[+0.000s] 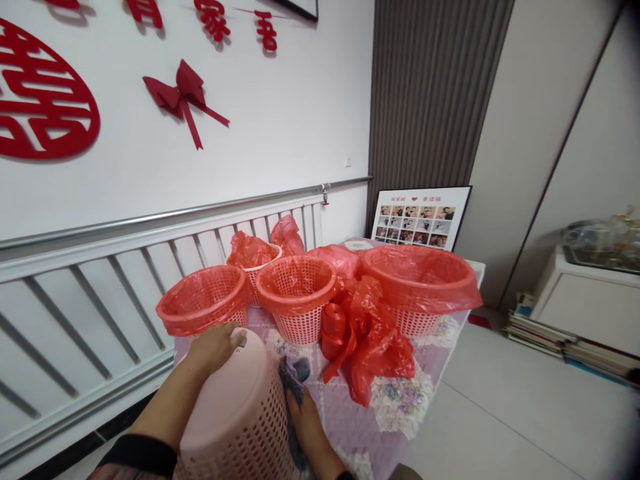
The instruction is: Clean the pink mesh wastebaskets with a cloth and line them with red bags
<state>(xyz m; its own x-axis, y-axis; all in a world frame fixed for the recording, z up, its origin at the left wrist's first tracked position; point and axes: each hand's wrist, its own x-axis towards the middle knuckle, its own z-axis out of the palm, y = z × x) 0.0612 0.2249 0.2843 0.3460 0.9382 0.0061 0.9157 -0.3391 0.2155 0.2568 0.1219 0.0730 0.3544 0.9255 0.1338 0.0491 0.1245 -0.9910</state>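
Observation:
A pink perforated plastic basket [240, 413] lies tipped on the table's near end, its solid bottom facing up. My left hand [216, 345] rests curled over the top edge of that bottom. My right hand [306, 420] presses a dark grey cloth [295, 373] against the basket's right side, fingers closed on the cloth.
Several baskets lined with red plastic bags [296, 283] stand on the floral-covered table [400, 400]. A loose red bag and ribbon roll [370, 340] lie in the middle. A white railing [100, 280] runs along the left. A framed photo collage [420, 217] leans behind; books lie on the floor [565, 340] at right.

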